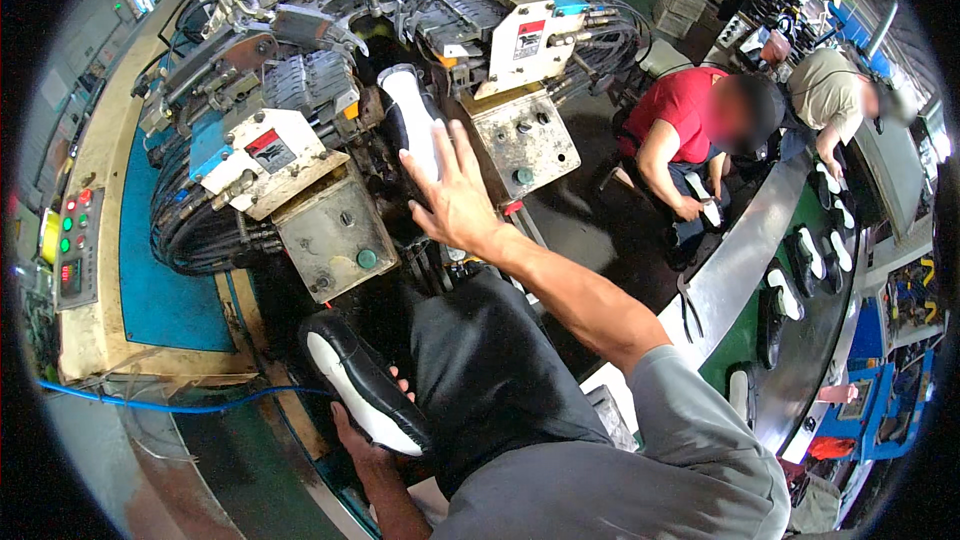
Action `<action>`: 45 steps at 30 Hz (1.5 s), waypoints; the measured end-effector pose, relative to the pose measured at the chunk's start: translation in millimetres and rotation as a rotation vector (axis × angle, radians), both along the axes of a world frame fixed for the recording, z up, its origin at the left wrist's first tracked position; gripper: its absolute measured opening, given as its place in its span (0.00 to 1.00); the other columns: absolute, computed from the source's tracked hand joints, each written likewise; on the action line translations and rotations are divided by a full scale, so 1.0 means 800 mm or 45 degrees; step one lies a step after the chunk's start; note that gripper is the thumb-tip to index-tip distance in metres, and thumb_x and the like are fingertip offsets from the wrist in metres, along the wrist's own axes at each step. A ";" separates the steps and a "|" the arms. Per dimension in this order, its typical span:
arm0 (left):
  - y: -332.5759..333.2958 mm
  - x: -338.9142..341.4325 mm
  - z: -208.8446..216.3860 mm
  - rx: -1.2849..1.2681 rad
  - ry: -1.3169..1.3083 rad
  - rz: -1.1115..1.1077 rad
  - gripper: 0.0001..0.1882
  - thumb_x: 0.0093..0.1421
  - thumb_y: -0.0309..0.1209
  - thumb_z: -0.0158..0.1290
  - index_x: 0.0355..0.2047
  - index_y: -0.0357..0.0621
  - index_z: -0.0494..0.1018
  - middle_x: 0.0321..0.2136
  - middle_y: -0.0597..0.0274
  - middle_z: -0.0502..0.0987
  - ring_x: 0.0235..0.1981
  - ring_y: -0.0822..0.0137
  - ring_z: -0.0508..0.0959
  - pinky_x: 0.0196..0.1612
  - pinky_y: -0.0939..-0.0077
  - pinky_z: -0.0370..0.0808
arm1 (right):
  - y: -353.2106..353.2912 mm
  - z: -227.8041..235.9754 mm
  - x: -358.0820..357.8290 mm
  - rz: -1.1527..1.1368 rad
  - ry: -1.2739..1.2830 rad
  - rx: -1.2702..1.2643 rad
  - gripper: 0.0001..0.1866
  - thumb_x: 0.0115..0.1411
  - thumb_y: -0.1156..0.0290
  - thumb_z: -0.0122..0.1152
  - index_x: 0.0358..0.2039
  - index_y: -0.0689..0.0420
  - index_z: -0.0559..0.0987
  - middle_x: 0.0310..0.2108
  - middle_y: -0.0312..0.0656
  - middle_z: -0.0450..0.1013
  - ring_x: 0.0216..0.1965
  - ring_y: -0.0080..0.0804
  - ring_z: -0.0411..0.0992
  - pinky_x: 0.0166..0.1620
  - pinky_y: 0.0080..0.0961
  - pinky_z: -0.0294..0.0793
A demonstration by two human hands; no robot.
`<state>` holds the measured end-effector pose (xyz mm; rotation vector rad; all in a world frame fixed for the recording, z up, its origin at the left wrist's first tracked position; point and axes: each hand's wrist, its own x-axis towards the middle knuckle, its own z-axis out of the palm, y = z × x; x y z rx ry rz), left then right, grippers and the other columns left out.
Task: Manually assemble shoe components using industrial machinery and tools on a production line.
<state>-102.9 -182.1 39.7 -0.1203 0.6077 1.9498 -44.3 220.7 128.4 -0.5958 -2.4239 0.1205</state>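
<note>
Low at my left side, my left hand [362, 432] is wrapped round a black shoe upper [362, 377] with a white underside turned up. My right hand [462, 198] reaches into the machine [380, 35] with its fingers spread. Its fingertips lie on or just over a second black shoe upper with a white underside [413, 118], which sits bottom-up between the machine's clamps. Whether the palm presses on it I cannot tell. The hand covers the nearer end of that shoe.
Metal boxes with green buttons [367, 258] flank the machine opening. A control panel [78, 240] stands at the left, with a blue hose [200, 404] below. To the right runs a conveyor [720, 360] carrying several shoes. One co-worker in red [680, 110] handles a shoe; another sits beyond.
</note>
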 end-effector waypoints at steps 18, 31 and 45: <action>0.112 0.029 -0.002 -0.165 0.247 -0.393 0.51 0.71 0.63 0.46 0.77 0.31 0.53 0.67 0.27 0.70 0.60 0.32 0.79 0.63 0.32 0.76 | 0.132 0.020 -0.148 -0.053 0.072 0.085 0.42 0.59 0.56 0.72 0.72 0.53 0.72 0.72 0.73 0.58 0.77 0.71 0.51 0.78 0.66 0.50; 0.157 0.017 -0.010 -0.163 0.189 -0.459 0.48 0.71 0.62 0.47 0.76 0.33 0.57 0.66 0.31 0.72 0.60 0.33 0.79 0.64 0.34 0.75 | 0.118 0.073 -0.173 -0.019 0.126 -0.034 0.31 0.66 0.63 0.56 0.69 0.59 0.75 0.74 0.77 0.57 0.78 0.75 0.50 0.79 0.68 0.43; 0.178 0.037 0.026 -0.043 0.495 -0.418 0.40 0.78 0.49 0.50 0.82 0.49 0.49 0.76 0.57 0.62 0.73 0.60 0.68 0.74 0.57 0.68 | -0.114 -0.082 0.082 0.183 0.682 -2.387 0.56 0.67 0.52 0.74 0.84 0.49 0.48 0.69 0.53 0.70 0.64 0.42 0.73 0.65 0.42 0.75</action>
